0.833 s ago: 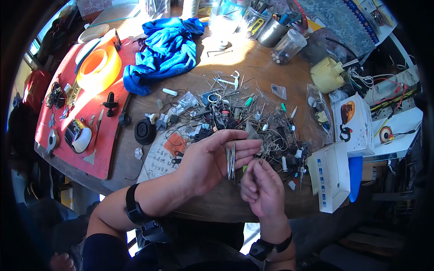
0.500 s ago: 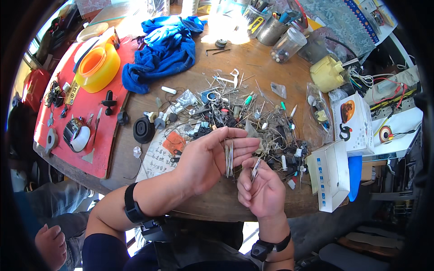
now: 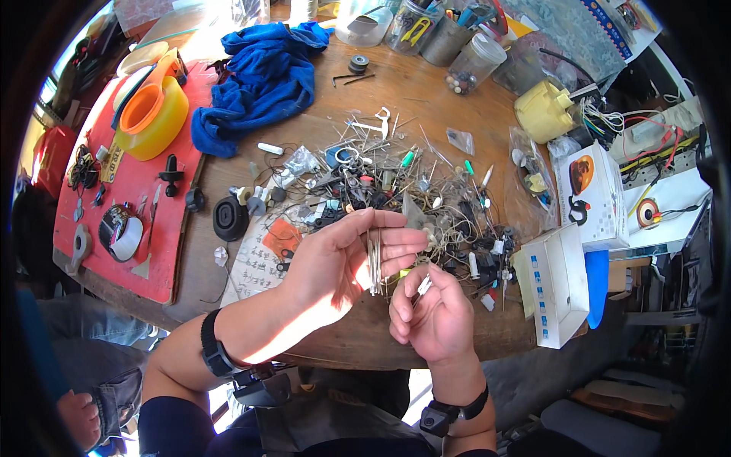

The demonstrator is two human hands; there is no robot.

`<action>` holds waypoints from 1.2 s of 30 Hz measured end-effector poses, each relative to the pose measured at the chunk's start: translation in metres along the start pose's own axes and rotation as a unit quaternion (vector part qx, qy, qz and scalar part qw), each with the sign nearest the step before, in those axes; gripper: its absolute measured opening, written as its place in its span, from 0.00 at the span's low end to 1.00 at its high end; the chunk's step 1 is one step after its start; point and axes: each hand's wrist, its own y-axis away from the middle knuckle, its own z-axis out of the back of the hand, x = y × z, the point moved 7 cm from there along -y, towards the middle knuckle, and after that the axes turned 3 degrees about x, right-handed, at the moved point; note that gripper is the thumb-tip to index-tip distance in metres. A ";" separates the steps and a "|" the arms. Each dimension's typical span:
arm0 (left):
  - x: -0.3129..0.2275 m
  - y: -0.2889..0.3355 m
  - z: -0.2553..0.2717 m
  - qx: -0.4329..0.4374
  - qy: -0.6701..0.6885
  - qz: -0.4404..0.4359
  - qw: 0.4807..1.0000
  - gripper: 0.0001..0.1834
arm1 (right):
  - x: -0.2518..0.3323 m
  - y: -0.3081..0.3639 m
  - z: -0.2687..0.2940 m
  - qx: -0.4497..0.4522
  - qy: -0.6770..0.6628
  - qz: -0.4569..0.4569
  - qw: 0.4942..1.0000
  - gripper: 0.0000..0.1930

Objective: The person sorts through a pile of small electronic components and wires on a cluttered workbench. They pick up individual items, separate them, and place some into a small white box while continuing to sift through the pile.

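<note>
My right grip (image 3: 438,312) pinches a few short metal pieces (image 3: 423,286) between thumb and fingers. Just left of it, my left grip (image 3: 324,255) is spread, palm up, with a bundle of thin metal rods (image 3: 375,263) lying across its fingers. Right beyond the 2 grips, a tangled pile (image 3: 453,225) of small parts covers the desk (image 3: 343,335). An open white box (image 3: 562,293) stands to their right; farther off, ahead and left, lies a blue cloth (image 3: 266,84).

There is room to pass between the blue cloth (image 3: 263,87) and clear jar (image 3: 475,64); nearer, the parts heap (image 3: 392,183) obstructs.
</note>
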 end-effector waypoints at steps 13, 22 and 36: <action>0.002 0.020 -0.027 0.056 -0.441 -0.043 0.895 0.02 | 0.007 -0.001 -0.008 -0.011 0.065 0.068 0.995 0.27; 0.000 0.020 -0.032 0.043 -0.621 -0.073 0.779 0.03 | 0.003 0.000 -0.014 -0.001 0.129 0.117 0.985 0.27; 0.004 0.013 -0.015 0.037 -0.380 0.010 0.924 0.03 | -0.001 0.001 -0.007 -0.009 0.076 0.079 0.994 0.23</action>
